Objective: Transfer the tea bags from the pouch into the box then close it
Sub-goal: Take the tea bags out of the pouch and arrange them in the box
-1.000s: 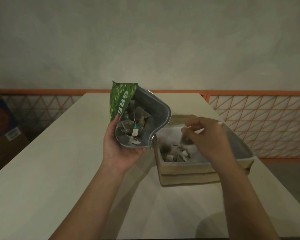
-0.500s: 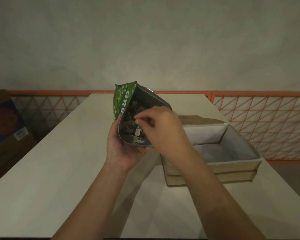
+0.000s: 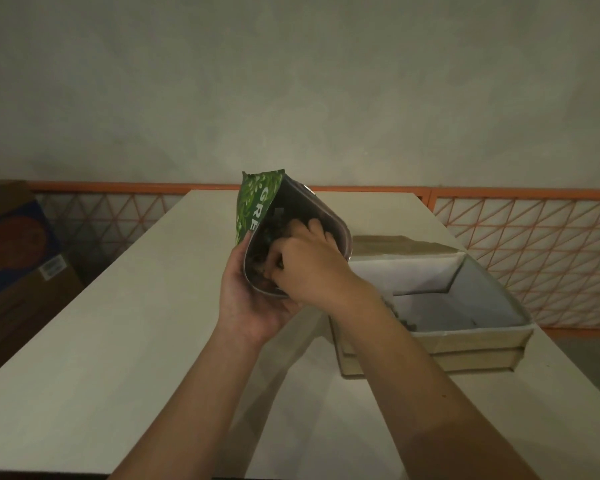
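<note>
The left hand (image 3: 253, 299) grips the green pouch (image 3: 257, 209) from below, holding it raised and tilted above the tabletop (image 3: 118, 341), mouth open toward the camera. The right hand (image 3: 309, 265) reaches inside with fingers curled, perhaps pinching tea bags (image 3: 257, 265), though the dim light hides the grasp. The open box (image 3: 465, 337) sits just right, a few bags inside.

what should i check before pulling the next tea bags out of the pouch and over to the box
1. Left hand grips the pouch from below: ok.
2. Pouch mouth open: ok.
3. Right hand fingers curled inside the pouch: ok.
4. Tea bag actually pinched: cannot tell, fingers hide it.
5. Box open, lid flap up, beside the pouch: ok.
6. Room left in the box: ok, bare floor shows.
</note>
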Action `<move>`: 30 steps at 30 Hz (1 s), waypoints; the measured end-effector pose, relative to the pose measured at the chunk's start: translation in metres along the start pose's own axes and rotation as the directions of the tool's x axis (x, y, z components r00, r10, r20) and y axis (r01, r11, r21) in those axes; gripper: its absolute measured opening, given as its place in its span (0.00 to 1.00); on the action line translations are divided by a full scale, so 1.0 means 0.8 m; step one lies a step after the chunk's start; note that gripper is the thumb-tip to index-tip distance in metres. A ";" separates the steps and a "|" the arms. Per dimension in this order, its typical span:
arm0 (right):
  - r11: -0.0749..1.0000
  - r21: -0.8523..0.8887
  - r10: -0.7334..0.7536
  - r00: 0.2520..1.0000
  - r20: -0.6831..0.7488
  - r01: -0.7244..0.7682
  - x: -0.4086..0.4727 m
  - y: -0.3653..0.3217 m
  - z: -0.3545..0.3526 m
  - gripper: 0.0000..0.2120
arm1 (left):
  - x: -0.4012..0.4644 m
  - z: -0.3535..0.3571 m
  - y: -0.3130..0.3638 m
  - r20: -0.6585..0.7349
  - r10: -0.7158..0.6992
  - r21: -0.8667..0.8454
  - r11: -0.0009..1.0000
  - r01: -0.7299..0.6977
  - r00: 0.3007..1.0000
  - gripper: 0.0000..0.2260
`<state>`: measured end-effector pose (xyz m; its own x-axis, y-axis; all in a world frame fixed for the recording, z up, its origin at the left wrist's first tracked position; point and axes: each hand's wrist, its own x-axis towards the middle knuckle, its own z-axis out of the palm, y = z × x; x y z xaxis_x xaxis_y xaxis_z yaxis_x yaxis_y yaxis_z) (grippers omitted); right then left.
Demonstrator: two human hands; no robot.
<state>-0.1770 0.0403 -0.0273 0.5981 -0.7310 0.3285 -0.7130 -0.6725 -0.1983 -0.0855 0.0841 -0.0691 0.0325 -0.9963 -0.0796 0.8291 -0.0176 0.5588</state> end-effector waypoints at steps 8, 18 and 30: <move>0.880 0.467 0.020 0.977 -0.212 0.084 -0.029 0.015 -0.036 0.08 | 0.003 0.007 -0.001 0.033 0.034 0.016 0.999 -0.034 0.999 0.23; 0.676 0.732 0.338 0.845 -0.415 0.090 -0.061 0.082 -0.074 0.13 | 0.003 0.009 -0.001 0.132 0.002 -0.052 0.999 0.005 0.991 0.24; 0.749 0.559 0.450 0.892 -0.037 -0.355 -0.073 0.137 -0.036 0.16 | 0.001 0.008 -0.006 0.136 0.000 -0.050 0.999 0.007 0.991 0.22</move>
<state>-0.3007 0.0122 -0.0415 0.1990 -0.9506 0.2381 -0.5416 -0.3091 -0.7817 -0.0928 0.0832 -0.0667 -0.0439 -0.9985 0.0332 0.8560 -0.0205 0.5165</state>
